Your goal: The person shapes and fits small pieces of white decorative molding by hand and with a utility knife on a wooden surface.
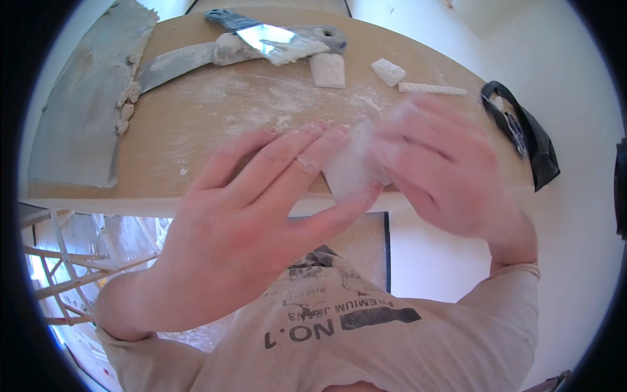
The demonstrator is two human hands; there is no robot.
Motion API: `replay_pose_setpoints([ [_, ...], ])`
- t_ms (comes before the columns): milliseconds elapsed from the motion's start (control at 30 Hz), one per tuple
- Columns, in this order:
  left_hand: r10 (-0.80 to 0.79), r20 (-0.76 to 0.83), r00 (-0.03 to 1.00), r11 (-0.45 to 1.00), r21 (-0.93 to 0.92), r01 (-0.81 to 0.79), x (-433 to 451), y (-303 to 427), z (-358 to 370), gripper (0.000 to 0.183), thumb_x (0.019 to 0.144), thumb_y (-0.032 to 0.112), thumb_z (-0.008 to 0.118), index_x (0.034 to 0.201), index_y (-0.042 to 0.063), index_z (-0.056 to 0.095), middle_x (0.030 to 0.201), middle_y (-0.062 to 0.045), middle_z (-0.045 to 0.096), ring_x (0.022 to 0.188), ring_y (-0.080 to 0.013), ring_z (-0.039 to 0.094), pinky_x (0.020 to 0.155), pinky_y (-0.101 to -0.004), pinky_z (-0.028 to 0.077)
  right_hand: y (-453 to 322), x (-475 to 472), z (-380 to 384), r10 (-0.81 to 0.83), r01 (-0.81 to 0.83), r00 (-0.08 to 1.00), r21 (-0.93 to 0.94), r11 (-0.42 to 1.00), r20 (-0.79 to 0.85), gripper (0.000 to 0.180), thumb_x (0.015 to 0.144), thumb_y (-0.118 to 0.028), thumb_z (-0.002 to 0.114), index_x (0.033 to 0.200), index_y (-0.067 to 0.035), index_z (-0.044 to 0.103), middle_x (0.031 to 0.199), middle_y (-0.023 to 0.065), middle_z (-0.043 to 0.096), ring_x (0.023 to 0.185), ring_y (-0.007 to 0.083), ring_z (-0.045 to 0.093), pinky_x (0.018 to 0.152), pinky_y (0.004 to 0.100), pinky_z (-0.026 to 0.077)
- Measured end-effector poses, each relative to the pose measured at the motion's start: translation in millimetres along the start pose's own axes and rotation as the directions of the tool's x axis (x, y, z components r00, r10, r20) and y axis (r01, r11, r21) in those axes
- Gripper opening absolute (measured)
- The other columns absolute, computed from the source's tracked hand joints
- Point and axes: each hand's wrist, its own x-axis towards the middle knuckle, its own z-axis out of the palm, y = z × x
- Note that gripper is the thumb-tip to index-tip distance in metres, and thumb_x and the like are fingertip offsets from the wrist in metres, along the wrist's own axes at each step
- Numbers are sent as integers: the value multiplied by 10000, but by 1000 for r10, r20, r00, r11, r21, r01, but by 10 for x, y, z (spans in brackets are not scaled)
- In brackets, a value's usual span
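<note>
Before me on a wooden tabletop lies a pale, flat piece [350,159] that looks like plaster, partly hidden by my hands. My left hand [245,196] holds it at the side, its fingers along the left edge and its thumb across the near edge. Over the right part of the piece, my right hand [436,161] is curled and blurred by motion. Its fingertips meet the piece, but whether something is pinched under them is hidden. White dust coats my fingers.
A plaster-smeared sheet [83,117] covers the table's left side. A putty knife [269,39] rests across a plaster-crusted tool [181,61]. Two white chunks [328,71] [388,72], a ridged white stick [432,88] and a black strap-like item [526,132] lie behind and right.
</note>
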Motion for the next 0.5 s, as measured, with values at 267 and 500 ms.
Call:
replay_pose_setpoints([
  [267, 4, -36, 999, 1000, -8, -5, 15, -9, 62, 606, 790, 49, 646, 1337, 289, 744, 1490, -126, 602, 1353, -280, 595, 1128, -431, 435, 28, -58, 11, -21, 19, 999, -51, 999, -37, 238, 769, -47, 813, 990, -32, 727, 962, 110, 692, 849, 342, 665, 763, 429, 559],
  [500, -2, -36, 999, 1000, -2, 2, -2, -10, 39, 585, 809, 67, 640, 1335, 299, 747, 1482, -126, 611, 1346, -275, 599, 1135, -428, 429, 33, 33, -14, -25, 27, 999, -73, 997, 29, 220, 761, -31, 814, 960, -1, 724, 961, 119, 691, 820, 317, 655, 706, 401, 542],
])
